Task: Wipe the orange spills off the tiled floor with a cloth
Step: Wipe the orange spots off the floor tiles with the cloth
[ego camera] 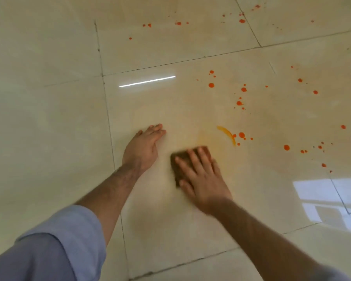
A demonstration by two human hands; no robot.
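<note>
left sleeve (55, 246) nearest; right hand (201, 175) presses cloth (179, 159) flat on floor (49, 118).

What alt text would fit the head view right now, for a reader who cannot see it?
A right hand presses a brown cloth flat on a beige tiled floor beside an orange smear, while the left hand rests flat nearby. Many orange drops dot the tiles farther off.

Glossy beige tiled floor (49, 118) carries scattered orange spills (211, 85), a brown cloth (182, 157) and both hands.
</note>
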